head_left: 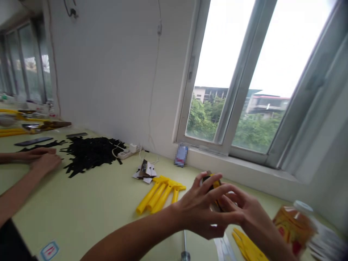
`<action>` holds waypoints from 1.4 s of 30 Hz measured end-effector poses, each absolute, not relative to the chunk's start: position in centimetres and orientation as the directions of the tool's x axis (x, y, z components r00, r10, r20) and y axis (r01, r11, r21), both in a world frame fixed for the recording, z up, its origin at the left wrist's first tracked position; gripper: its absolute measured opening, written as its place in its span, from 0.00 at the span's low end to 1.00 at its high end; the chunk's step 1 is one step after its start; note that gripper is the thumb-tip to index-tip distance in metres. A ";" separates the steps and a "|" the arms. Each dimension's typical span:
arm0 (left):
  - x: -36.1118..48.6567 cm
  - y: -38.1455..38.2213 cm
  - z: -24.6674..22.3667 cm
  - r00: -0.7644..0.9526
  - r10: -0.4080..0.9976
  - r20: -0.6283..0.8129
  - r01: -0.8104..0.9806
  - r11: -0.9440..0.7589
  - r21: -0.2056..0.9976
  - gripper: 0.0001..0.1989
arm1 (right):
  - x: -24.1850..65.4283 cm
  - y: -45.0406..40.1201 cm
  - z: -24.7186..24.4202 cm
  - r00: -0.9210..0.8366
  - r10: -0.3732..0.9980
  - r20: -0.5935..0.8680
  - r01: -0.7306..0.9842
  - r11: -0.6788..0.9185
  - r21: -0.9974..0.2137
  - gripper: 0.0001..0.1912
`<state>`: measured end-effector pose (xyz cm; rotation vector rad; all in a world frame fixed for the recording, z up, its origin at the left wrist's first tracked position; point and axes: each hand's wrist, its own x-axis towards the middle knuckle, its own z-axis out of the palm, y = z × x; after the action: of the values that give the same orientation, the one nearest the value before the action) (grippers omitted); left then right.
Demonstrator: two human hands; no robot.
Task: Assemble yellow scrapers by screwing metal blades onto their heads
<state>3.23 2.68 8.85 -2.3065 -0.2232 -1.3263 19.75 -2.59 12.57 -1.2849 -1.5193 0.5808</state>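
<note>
Left hand (pixel 199 210) and right hand (pixel 244 208): fingers gripping black-yellow object (pixel 216 183), mostly hidden | below fingers: screwdriver (pixel 185 255), cut by frame

No words can be read. The blue-edged sticker (pixel 49 250) has red marks — too blurry. The bottle (pixel 294 226) has red patches — blurry too.

Looks like a small assembly workshop, judging by the long pale-green worktable (pixel 89 203) bearing a heap of black strips (pixel 87 150), matching yellow plastic handles (pixel 163 194), a screwdriver (pixel 185 256) and a power strip (pixel 125 154), with a co-worker's hands (pixel 45 162) alongside.
</note>
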 end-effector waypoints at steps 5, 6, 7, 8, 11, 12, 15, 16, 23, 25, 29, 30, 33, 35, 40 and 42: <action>3.4 3.2 8.8 0.340 -0.126 0.932 0.385 -0.885 -0.261 0.31 | 19.6 -3.0 12.8 0.227 0.851 0.474 0.542 0.294 -0.787 0.27; 3.3 3.3 8.8 0.305 -0.128 0.944 0.399 -0.883 -0.249 0.32 | 19.6 -2.9 12.7 0.244 0.841 0.483 0.495 0.321 -0.808 0.28; 3.2 3.4 8.8 0.276 -0.124 0.953 0.412 -0.881 -0.233 0.34 | 19.5 -2.7 12.5 0.244 0.845 0.475 0.406 0.356 -0.842 0.29; 3.1 3.5 8.9 0.253 -0.114 0.961 0.421 -0.881 -0.215 0.35 | 19.2 -2.5 12.2 0.222 0.863 0.454 0.290 0.386 -0.876 0.29; 2.9 3.9 9.0 0.207 -0.055 0.977 0.442 -0.886 -0.143 0.37 | 17.9 -2.1 11.3 0.104 0.930 0.354 -0.009 0.357 -0.934 0.31; 2.8 4.1 8.9 0.196 -0.029 0.980 0.450 -0.885 -0.116 0.37 | 17.4 -1.9 11.0 0.080 0.941 0.328 -0.057 0.333 -0.941 0.32; 2.9 4.8 8.5 0.180 0.018 0.984 0.468 -0.881 -0.069 0.37 | 16.4 -1.2 10.1 0.136 0.938 0.320 -0.101 0.334 -0.937 0.36; 3.0 5.1 8.2 0.181 0.023 0.983 0.468 -0.882 -0.065 0.38 | 16.2 -0.9 9.8 0.180 0.929 0.324 -0.096 0.345 -0.934 0.37; 3.7 5.3 7.2 0.220 0.066 0.973 0.494 -0.868 -0.053 0.35 | 16.9 0.5 9.2 0.226 0.920 0.319 -0.126 0.353 -0.927 0.35; 3.4 4.7 8.0 0.240 0.107 0.965 0.503 -0.864 -0.029 0.36 | 17.6 0.3 9.7 0.244 0.903 0.352 -0.066 0.378 -0.923 0.32; 1.4 4.8 10.9 0.163 0.280 0.946 0.493 -0.854 0.168 0.32 | 20.6 0.6 11.0 0.250 0.886 0.389 0.065 0.386 -0.920 0.30; 0.7 5.2 11.6 0.127 0.325 0.937 0.471 -0.851 0.232 0.29 | 21.7 1.0 11.3 0.263 0.889 0.374 0.091 0.363 -0.927 0.30; -1.3 7.0 13.0 0.030 0.428 0.903 0.396 -0.835 0.383 0.19 | 25.4 3.2 12.2 0.396 0.878 0.270 0.138 0.234 -0.962 0.25; -2.3 8.4 13.3 -0.020 0.488 0.873 0.370 -0.807 0.460 0.14 | 27.8 5.1 12.7 0.471 0.859 0.200 0.138 0.152 -0.979 0.22; -3.4 10.7 12.7 -0.039 0.606 0.794 0.368 -0.730 0.575 0.10 | 31.4 9.2 11.7 0.601 0.798 0.030 0.100 -0.038 -0.994 0.16; -3.5 11.1 12.5 -0.014 0.628 0.778 0.378 -0.717 0.585 0.09 | 32.0 10.1 10.4 0.642 0.766 -0.042 0.080 -0.121 -0.989 0.16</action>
<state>-3.49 11.10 12.49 -2.3360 -1.2170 -2.0624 31.99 10.13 10.37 -1.6069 -0.7147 0.6797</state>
